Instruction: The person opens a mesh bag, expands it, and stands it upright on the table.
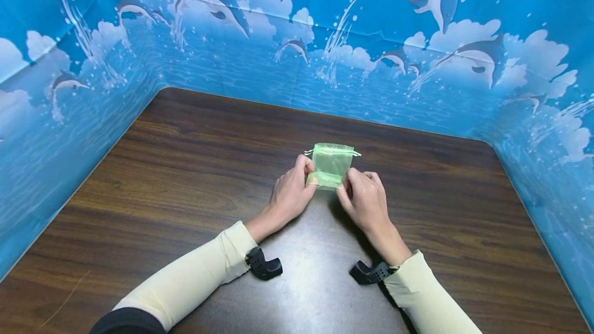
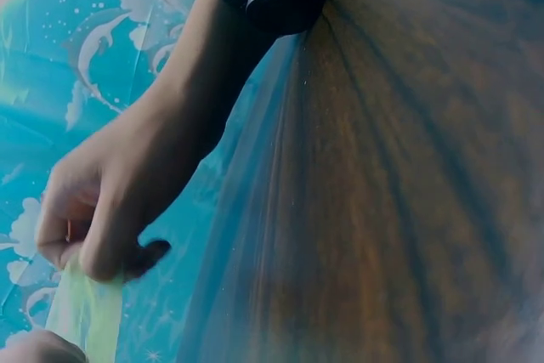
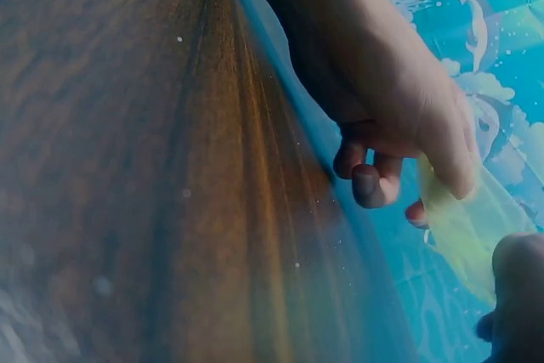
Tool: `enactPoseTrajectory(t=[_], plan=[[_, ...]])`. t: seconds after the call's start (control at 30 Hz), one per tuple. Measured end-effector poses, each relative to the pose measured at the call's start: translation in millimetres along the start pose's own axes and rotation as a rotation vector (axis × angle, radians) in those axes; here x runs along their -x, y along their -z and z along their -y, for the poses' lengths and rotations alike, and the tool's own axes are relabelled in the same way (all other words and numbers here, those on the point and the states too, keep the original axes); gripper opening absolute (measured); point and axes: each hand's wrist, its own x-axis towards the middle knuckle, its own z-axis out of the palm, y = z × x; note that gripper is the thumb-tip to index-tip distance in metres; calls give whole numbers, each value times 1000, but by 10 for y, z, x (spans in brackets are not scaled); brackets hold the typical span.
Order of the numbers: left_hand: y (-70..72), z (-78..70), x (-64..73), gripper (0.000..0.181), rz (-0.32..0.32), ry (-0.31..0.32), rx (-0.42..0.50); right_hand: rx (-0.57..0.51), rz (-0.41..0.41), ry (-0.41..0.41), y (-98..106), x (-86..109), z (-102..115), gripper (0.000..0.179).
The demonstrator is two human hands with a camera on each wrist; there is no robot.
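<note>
A small sheer green drawstring pouch [image 1: 331, 161] is stretched between both hands over the middle of the table, its corded end pointing away from the person. The left hand [image 1: 293, 189] pinches its near left corner between thumb and fingers. At the near right corner, the right hand [image 1: 366, 195] pinches it the same way. In the left wrist view the pale green fabric [image 2: 89, 312] hangs below the left thumb. The right wrist view shows the fabric [image 3: 463, 223] spread from the right thumb toward the other hand. Light shows through the pouch.
A dark wood-grain table [image 1: 185, 169] lies under the hands. Blue curtain cloth [image 1: 278, 55] with dolphins and clouds stands along its back and sides. Black wrist cameras [image 1: 264, 264] are strapped over pale sleeves [image 1: 190, 277].
</note>
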Motion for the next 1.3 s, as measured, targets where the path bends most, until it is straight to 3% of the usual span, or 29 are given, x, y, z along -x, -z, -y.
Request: enactPoseTrajectory(t=[0.17, 0.33, 0.5, 0.77, 0.97, 1.17, 1.3], plan=[[-26, -1, 26, 26, -12, -132, -18, 47, 47, -104, -12, 20, -2, 23], [-66, -57, 83, 17, -1, -199, -33, 41, 1, -111, -23, 21, -9, 31], [-95, -112, 151, 17, -4, -158, -53, 16, -71, -91, -29, 33, -14, 32], [-101, -100, 138, 20, -38, -119, -78, 7, -97, -87, -24, 11, -6, 16], [-84, -100, 121, 17, -33, -107, -53, -4, -70, -119, -21, 4, 8, 5], [-64, -66, 83, 23, -4, 2, -29, -35, -12, -56, -19, 15, 19, 15], [-53, -48, 70, 26, 41, 18, -29, -38, 15, -11, -17, 22, 19, 17]])
